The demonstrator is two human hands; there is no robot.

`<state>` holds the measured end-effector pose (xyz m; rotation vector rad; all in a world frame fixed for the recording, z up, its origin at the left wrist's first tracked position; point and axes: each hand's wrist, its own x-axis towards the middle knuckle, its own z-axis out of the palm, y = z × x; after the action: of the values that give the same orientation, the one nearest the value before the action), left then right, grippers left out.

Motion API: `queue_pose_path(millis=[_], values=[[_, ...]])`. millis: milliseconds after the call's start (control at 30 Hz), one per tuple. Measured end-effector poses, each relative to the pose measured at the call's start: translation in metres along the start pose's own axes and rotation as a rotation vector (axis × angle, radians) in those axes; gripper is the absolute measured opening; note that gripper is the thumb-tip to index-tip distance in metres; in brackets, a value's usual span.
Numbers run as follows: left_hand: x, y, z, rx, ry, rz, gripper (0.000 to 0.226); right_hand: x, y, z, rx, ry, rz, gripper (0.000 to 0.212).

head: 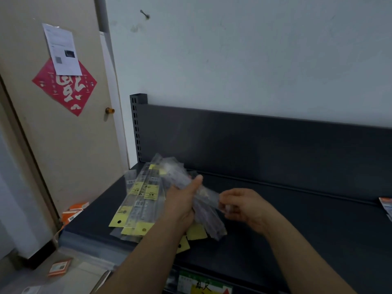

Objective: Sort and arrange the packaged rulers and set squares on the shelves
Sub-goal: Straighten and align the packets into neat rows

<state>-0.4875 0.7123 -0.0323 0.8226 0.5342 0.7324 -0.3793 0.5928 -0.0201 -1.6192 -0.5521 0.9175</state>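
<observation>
A pile of packaged rulers (140,200) in clear sleeves with yellow header cards lies on the left part of the dark shelf (297,219). My left hand (184,200) grips a bundle of clear-packaged rulers (210,219), tilted from upper left to lower right above the pile. My right hand (244,205) pinches the right edge of that same bundle. More yellow tags (196,232) show under the bundle.
The shelf has a dark back panel (275,141) and a slotted upright (137,124). Orange packets (74,211) lie on the floor at left beside a door (53,134). Another packet (386,205) sits at the shelf's right edge. A green and yellow price label (203,285) hangs below.
</observation>
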Motion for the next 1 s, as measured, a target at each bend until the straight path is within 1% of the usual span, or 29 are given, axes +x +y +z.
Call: queue_pose_path(millis=[67,133,167,233,267,300,400,467,500,533,633,667,700,767,800,833,900,1000], values=[[0.004,-0.001,0.005,-0.089,0.021,0.021,0.018,-0.005,0.003,-0.001,-0.164,-0.052,-0.056,0.007],[0.004,-0.003,0.013,-0.195,-0.002,-0.002,0.012,-0.008,0.005,-0.003,-0.258,-0.054,-0.097,0.016],[0.004,-0.005,0.018,-0.232,-0.017,-0.015,0.009,-0.009,0.005,-0.004,-0.253,-0.075,-0.103,0.021],[0.001,-0.012,0.029,-0.276,-0.063,-0.022,0.008,-0.015,0.005,-0.007,-0.159,-0.169,-0.091,0.028],[0.000,-0.014,0.034,-0.284,-0.088,-0.007,0.011,-0.019,0.004,-0.008,-0.124,-0.208,-0.093,0.028],[-0.003,-0.017,0.039,-0.266,-0.123,0.006,0.014,-0.023,0.003,-0.013,-0.125,-0.207,-0.108,0.027],[-0.006,-0.022,0.048,-0.105,-0.204,0.031,0.018,-0.036,0.000,-0.039,-0.253,-0.072,-0.172,0.019],[-0.005,-0.023,0.049,-0.022,-0.213,0.050,0.027,-0.047,-0.001,-0.066,-0.421,0.029,-0.214,0.018],[-0.003,-0.024,0.049,0.039,-0.210,0.070,0.035,-0.054,-0.001,-0.081,-0.520,0.074,-0.234,0.019],[-0.003,-0.025,0.049,0.153,-0.203,0.097,0.046,-0.060,-0.002,-0.095,-0.602,0.115,-0.243,0.020],[-0.001,-0.035,0.054,0.664,-0.158,0.157,0.083,-0.070,-0.003,-0.132,-0.795,0.213,-0.237,0.021],[-0.002,-0.040,0.056,0.801,-0.199,0.180,0.091,-0.070,-0.001,-0.141,-0.866,0.230,-0.216,0.022],[-0.002,-0.046,0.060,0.919,-0.269,0.212,0.093,-0.068,0.003,-0.149,-0.935,0.231,-0.179,0.022],[-0.002,-0.059,0.069,1.129,-0.420,0.255,0.090,-0.064,0.016,-0.159,-0.999,0.223,-0.115,0.024],[-0.002,-0.064,0.073,1.231,-0.478,0.265,0.086,-0.063,0.023,-0.163,-0.978,0.231,-0.104,0.026],[0.001,-0.069,0.076,1.335,-0.512,0.272,0.080,-0.064,0.030,-0.168,-0.932,0.247,-0.105,0.030],[0.006,-0.073,0.080,1.500,-0.526,0.307,0.064,-0.068,0.041,-0.177,-0.824,0.290,-0.134,0.036],[0.015,-0.074,0.082,1.547,-0.563,0.279,0.040,-0.074,0.053,-0.185,-0.686,0.314,-0.179,0.029]])
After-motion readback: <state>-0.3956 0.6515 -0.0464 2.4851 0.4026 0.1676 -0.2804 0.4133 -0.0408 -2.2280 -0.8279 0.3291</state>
